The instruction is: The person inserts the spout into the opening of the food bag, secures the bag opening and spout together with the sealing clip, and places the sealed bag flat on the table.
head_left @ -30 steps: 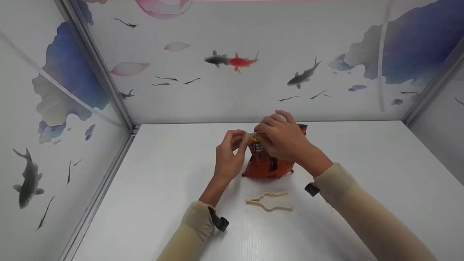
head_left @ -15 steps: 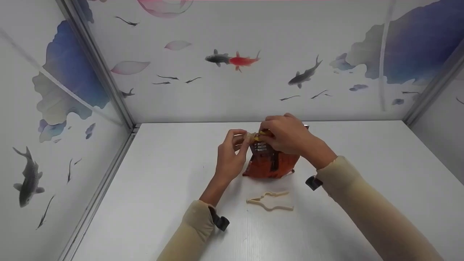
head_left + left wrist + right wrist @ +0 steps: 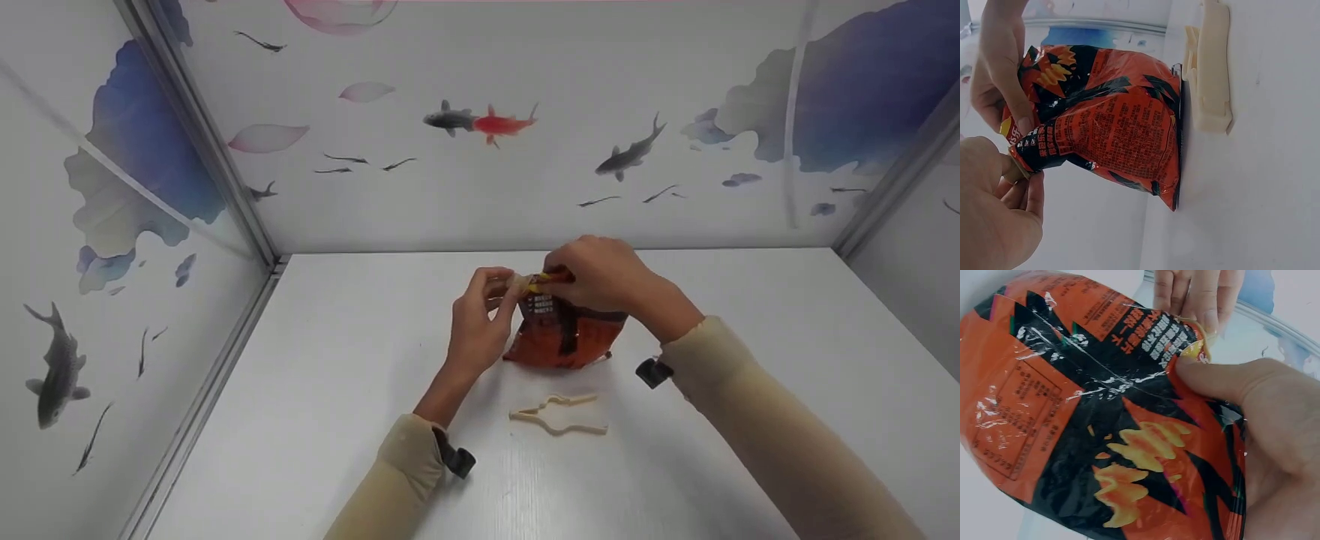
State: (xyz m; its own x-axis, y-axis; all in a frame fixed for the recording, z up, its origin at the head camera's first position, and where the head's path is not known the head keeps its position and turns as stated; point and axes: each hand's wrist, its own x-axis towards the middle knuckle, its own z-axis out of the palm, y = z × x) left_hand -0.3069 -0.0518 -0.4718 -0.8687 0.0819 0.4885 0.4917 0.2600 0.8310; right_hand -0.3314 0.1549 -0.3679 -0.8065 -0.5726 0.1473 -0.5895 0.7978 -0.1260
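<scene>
From where I'm standing, a person's two bare hands are working at the gathered top of a crinkly, glossy orange-red and black plastic snack bag (image 3: 562, 330). The bag is resting by its lower edge on the white desk (image 3: 337, 420), close to the back wall (image 3: 465, 210) with its printed fish.

The left hand (image 3: 480, 322) is pinching the bag's upper left corner, thumb and fingers clamping a tan edge there; whether that is the bag's lining or a separate band, I cannot tell. The right hand (image 3: 604, 274) is pinching just beside it, its thumb pressing on the printed face and its other fingers mostly hiding behind the bag.

Over the last second the right hand has been shifting slightly away from the left, its raised finger folding in, and more of the yellow and black print is showing between them. The left hand is staying almost where it was. For the work, I take this to mean that the top edge is being drawn along between two grips.

Nearer the person, a cream plastic clip (image 3: 559, 431) with two spread arms is lying on the desk, apart from both hands and still in its place.
</scene>
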